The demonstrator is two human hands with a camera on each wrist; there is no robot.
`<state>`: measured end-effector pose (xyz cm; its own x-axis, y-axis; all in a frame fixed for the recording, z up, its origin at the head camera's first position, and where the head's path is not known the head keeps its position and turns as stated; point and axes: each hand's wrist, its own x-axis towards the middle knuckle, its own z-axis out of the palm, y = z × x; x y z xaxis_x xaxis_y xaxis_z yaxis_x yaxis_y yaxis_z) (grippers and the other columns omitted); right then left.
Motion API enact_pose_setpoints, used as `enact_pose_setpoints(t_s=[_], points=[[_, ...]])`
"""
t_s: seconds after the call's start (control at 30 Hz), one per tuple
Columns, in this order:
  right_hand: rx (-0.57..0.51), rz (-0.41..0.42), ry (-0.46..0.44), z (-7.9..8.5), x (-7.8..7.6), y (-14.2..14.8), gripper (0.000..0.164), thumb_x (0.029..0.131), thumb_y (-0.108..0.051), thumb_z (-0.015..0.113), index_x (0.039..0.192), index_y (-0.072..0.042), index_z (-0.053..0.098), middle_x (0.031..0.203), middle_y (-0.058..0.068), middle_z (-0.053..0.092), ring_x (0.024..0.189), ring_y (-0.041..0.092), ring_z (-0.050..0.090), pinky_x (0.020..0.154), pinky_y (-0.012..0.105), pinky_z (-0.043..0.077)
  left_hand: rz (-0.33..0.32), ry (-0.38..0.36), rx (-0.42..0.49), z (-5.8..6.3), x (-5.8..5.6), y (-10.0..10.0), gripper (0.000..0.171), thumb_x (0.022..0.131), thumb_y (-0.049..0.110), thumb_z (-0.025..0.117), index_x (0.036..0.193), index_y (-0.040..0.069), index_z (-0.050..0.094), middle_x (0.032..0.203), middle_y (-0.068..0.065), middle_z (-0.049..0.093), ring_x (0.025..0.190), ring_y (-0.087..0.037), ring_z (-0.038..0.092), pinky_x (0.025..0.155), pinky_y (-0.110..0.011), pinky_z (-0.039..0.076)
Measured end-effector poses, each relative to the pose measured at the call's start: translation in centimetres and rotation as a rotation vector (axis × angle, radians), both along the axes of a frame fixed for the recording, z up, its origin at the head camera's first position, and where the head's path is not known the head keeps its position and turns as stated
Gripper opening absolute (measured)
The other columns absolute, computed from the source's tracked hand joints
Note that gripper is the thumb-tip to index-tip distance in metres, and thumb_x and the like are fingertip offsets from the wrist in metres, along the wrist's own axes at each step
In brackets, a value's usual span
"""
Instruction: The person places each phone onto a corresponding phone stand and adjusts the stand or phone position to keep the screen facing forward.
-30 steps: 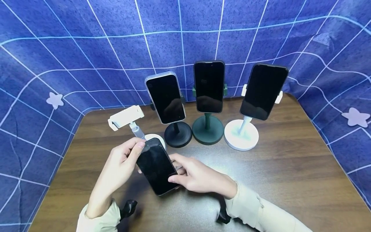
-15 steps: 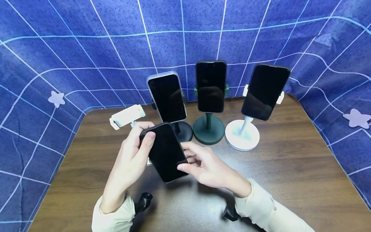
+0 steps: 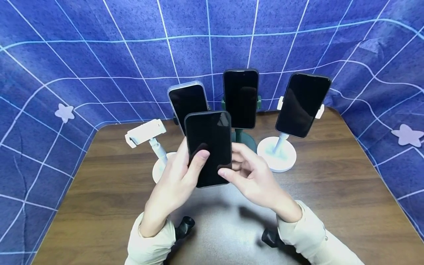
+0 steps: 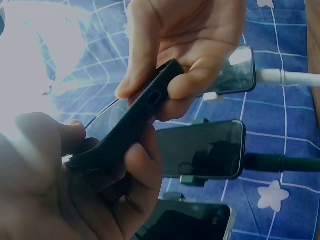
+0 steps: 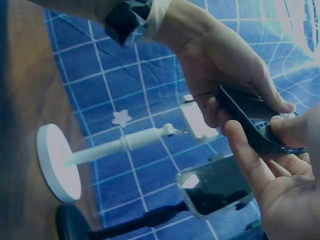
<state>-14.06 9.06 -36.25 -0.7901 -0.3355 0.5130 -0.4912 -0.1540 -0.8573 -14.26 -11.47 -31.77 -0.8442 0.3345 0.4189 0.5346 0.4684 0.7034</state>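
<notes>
A black smartphone (image 3: 215,136) in a dark case is held up over the table in both hands, its screen towards me. My left hand (image 3: 173,180) grips its left side, with the thumb lying on the screen and the fingers behind. My right hand (image 3: 258,178) pinches the lower right edge between thumb and fingers. In the left wrist view the phone (image 4: 120,125) appears edge-on, a small cutout showing in its end. The right wrist view has the phone (image 5: 245,117) between both hands. To the left stands a white phone stand (image 3: 145,133) with no phone in its clamp.
Three more phones stand in holders: a pale-cased phone (image 3: 188,101) partly hidden, a middle phone (image 3: 241,97) on a green stand (image 3: 246,141), and a right phone (image 3: 303,105) on a white stand (image 3: 276,156). A blue cloth (image 3: 132,55) hangs behind the wooden table (image 3: 341,191).
The held phone has moved right and upward in the head view and turned from tilted to nearly upright. My left thumb now lies lower on the screen, away from the top corner.
</notes>
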Motion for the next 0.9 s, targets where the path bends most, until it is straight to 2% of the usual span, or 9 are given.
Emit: enact_pose_setpoints(t_s=[0.03,0.1,0.2,0.27,0.37,0.53,0.9], points=[[-0.005,-0.011,0.012,0.2,0.0,0.2,0.048,0.09,0.016,0.067,0.135,0.007,0.053,0.114,0.027,0.072,0.097,0.017,0.077,0.073,0.03,0.062,-0.008,0.004,-0.003,0.0,0.0,0.2,0.036,0.108,0.034,0.052,0.136,0.011,0.054,0.107,-0.001,0.075,0.101,-0.007,0.069,0.09,-0.036,0.056],[-0.022,-0.022,0.033,0.5,0.0,0.5,0.049,0.089,0.017,0.067,0.135,0.008,0.052,0.115,0.026,0.072,0.097,0.016,0.076,0.074,0.029,0.062,-0.027,-0.012,0.002,0.1,0.2,0.6,0.036,0.109,0.035,0.051,0.136,0.012,0.053,0.089,0.0,0.073,0.084,-0.004,0.069,0.08,-0.031,0.058],[-0.057,-0.035,0.065,1.0,0.0,0.9,0.048,0.089,0.017,0.066,0.135,0.012,0.051,0.118,0.016,0.074,0.096,0.016,0.076,0.077,0.028,0.062,-0.06,-0.065,0.018,0.2,0.6,1.0,0.033,0.109,0.034,0.049,0.134,0.012,0.053,0.08,-0.001,0.069,0.06,-0.001,0.062,0.063,-0.026,0.056],[-0.093,-0.029,0.082,1.2,0.0,1.2,0.048,0.09,0.017,0.065,0.135,0.015,0.05,0.122,0.008,0.074,0.098,0.016,0.076,0.081,0.029,0.061,-0.083,-0.097,0.028,0.1,0.8,1.3,0.029,0.11,0.032,0.049,0.131,0.012,0.053,0.08,-0.002,0.067,0.051,-0.001,0.057,0.056,-0.025,0.054],[-0.13,-0.021,0.104,1.5,-0.1,1.5,0.048,0.09,0.017,0.064,0.136,0.016,0.049,0.124,0.0,0.073,0.099,0.017,0.075,0.084,0.03,0.061,-0.104,-0.102,0.024,-0.1,0.9,1.5,0.025,0.11,0.032,0.048,0.125,0.013,0.055,0.077,0.0,0.065,0.053,-0.001,0.057,0.057,-0.025,0.053],[-0.158,-0.018,0.115,1.7,-0.2,1.9,0.049,0.091,0.018,0.064,0.137,0.015,0.049,0.123,0.001,0.073,0.1,0.017,0.075,0.086,0.031,0.061,-0.117,-0.089,0.01,-0.3,1.0,1.7,0.019,0.11,0.03,0.05,0.118,0.014,0.057,0.059,0.007,0.055,0.052,-0.001,0.054,0.055,-0.024,0.049],[-0.134,-0.035,0.048,2.1,0.6,1.5,0.05,0.092,0.017,0.063,0.14,0.013,0.048,0.124,0.003,0.073,0.099,0.02,0.076,0.086,0.034,0.061,-0.094,-0.093,0.003,0.2,1.6,1.3,0.02,0.109,0.029,0.052,0.119,0.014,0.061,0.065,0.004,0.061,0.051,0.0,0.056,0.055,-0.024,0.051]])
